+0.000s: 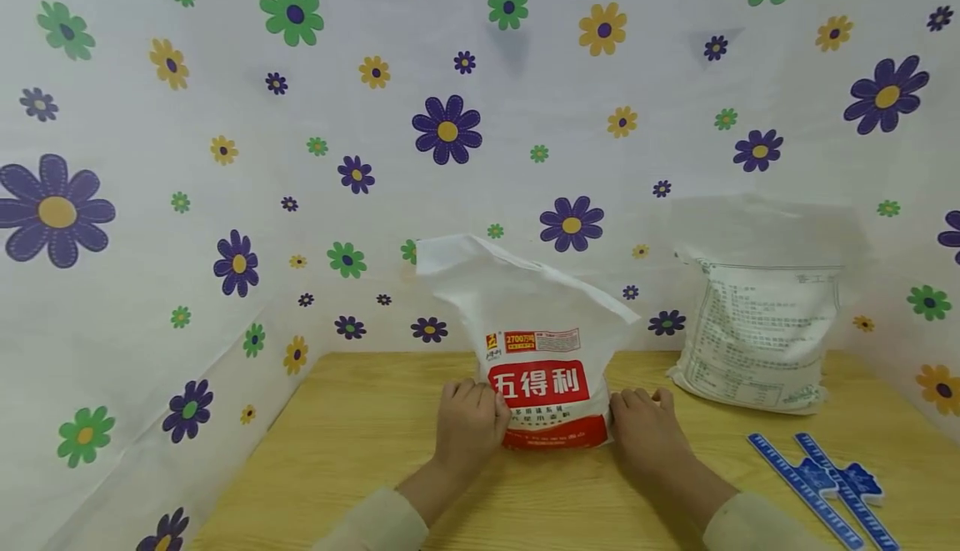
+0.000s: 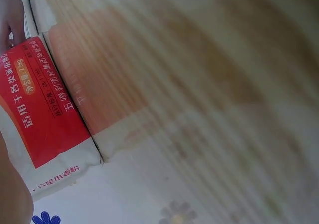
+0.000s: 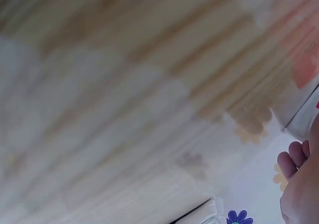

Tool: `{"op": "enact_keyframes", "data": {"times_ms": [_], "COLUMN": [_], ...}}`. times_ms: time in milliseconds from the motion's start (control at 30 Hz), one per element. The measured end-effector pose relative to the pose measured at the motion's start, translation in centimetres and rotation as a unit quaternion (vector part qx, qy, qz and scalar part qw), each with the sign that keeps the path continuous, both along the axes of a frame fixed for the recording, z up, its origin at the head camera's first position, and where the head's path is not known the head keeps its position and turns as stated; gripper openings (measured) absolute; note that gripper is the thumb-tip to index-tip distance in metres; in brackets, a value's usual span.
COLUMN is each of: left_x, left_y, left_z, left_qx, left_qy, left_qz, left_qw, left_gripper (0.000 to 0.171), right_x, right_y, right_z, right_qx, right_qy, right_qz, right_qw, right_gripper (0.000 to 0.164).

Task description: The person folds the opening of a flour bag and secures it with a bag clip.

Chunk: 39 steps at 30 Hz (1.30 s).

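Against a flowered backdrop [image 1: 450,192], gripping a red-and-white bag [image 1: 542,380] with both hands [image 1: 468,419] [image 1: 647,424] on a tabletop [image 1: 352,426], near a printed sack [image 1: 761,334] at three o'clock, blue clips [image 1: 813,476] at four.

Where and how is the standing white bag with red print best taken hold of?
Probably low on the white bag with red print, the left hand from its left, the right hand from its right: the lower part bulges, while the top looks thin and slants.
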<state>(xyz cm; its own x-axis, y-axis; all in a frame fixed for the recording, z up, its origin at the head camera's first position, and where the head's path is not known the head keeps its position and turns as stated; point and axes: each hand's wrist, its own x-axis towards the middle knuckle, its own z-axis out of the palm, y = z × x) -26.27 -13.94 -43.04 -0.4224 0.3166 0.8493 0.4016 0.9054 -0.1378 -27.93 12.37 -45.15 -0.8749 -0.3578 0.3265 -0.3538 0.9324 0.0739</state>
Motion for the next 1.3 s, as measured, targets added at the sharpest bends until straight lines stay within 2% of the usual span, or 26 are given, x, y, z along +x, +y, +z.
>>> {"op": "enact_keyframes", "data": {"times_ms": [133,367,533,733,833,933,1133,1300], "left_x": [-0.5,-0.4,-0.6,-0.6,-0.6,-0.4,0.5,-0.4], "left_y": [1.3,1.0,1.4,1.5,1.3,1.4,1.4,1.5], "left_z": [-0.3,-0.3,-0.2,-0.5,-0.4,-0.3,-1.3,-0.5], "left_qx": [0.007,0.019,0.001,0.027,0.030,0.021,0.018,0.030], "left_qy": [-0.009,-0.012,-0.025,-0.006,-0.012,-0.019,-0.027,-0.006], "left_qz": [-0.011,-0.008,-0.022,-0.023,-0.021,-0.015,-0.012,-0.018], "left_qw": [0.9999,0.9997,0.9994,0.9993,0.9993,0.9995,0.9994,0.9994], "left_gripper": [0.035,0.039,0.034,0.036,0.036,0.037,0.036,0.038], "right_x": [0.1,-0.3,-0.1,-0.6,-0.7,-0.6,0.4,-0.6], "right_y": [1.2,0.8,1.2,1.4,1.3,1.4,1.4,1.4], "right_z": [-0.1,-0.2,-0.5,-0.3,-0.1,-0.1,-0.7,0.2], "right_qx": [-0.002,-0.023,-0.026,-0.032,-0.025,-0.029,-0.051,-0.047], "right_qy": [-0.001,-0.003,-0.030,-0.012,-0.014,-0.037,-0.087,-0.074], "right_qz": [-0.015,-0.008,-0.050,-0.019,-0.024,-0.035,-0.034,-0.032], "right_qw": [1.000,1.000,0.998,0.999,0.999,0.998,0.994,0.996], "right_gripper": [0.023,0.020,0.024,0.018,0.020,0.025,0.026,0.029]}}
